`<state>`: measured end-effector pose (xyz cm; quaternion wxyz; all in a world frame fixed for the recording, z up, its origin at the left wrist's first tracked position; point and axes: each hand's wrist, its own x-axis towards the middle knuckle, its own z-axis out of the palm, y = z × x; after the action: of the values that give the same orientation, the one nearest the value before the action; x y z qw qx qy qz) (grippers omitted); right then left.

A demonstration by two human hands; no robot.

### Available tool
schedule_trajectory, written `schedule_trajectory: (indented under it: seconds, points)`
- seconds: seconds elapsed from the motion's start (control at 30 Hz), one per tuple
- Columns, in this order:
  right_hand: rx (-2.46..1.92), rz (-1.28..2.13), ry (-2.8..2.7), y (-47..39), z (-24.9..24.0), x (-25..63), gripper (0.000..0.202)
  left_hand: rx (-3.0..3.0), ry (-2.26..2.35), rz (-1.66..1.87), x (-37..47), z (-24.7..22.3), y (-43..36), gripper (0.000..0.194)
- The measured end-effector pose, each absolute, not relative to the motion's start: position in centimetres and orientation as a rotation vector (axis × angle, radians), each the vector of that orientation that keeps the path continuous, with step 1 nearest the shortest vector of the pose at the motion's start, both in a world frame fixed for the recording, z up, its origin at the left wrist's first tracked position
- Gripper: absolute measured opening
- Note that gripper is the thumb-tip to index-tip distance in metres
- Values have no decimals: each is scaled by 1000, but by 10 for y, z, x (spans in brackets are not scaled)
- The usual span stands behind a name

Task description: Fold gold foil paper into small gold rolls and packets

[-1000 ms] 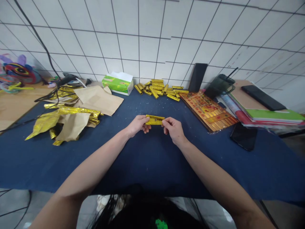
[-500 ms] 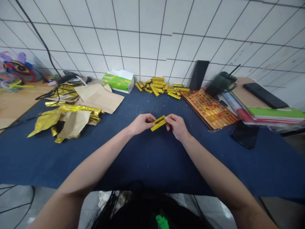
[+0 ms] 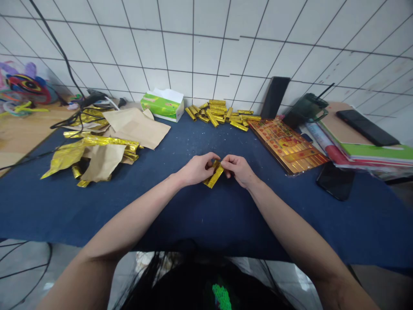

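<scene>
A small piece of folded gold foil paper [image 3: 215,175] is between my two hands, low over the blue cloth [image 3: 180,215]. My left hand [image 3: 199,168] is closed, its thumb and fingers gripping the paper's left side. On the other side my right hand [image 3: 237,169] pinches the upper right end of the same piece. The paper slants, its near end pointing down and left; part of it is hidden behind my left fingers. Beyond my hands, by the wall, lies a pile of rolled gold paper tubes [image 3: 216,114].
Crumpled gold foil [image 3: 66,157] and brown paper sheets [image 3: 137,125] lie at the left, below a green tissue pack [image 3: 163,104]. At the right are a packet of red-gold paper [image 3: 290,144], a dark phone [image 3: 335,181], a dark mug [image 3: 305,110] and stacked books [image 3: 377,150].
The gold foil paper has turned steeper, its near end swinging toward me. My left fingers have shifted over its upper part. The camera view has tilted slightly.
</scene>
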<state>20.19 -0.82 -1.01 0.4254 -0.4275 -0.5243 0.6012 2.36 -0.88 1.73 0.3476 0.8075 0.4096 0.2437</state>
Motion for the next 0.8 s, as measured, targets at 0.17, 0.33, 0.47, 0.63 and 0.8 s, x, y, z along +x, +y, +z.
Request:
schedule_trajectory:
  seconds: [0.17,0.33,0.47,0.63,0.8]
  points:
    - [-1077,1503,-1256,-8,-12,202,22,1797,983,625,23,17,-4,23]
    - [-1065,1488,-1148,-8,-10,201,21,1383,901,661,21,14,2,19]
    - [-1031,1372,-1003,-7,-9,201,24,1114,932,822,18,13,6,19]
    - [-1038,1114,-1064,-10,-9,197,17,829,1005,1024,17,10,12,15]
    - [-1112,1003,-1322,-20,-7,190,16,708,1038,1023,19,8,11,10]
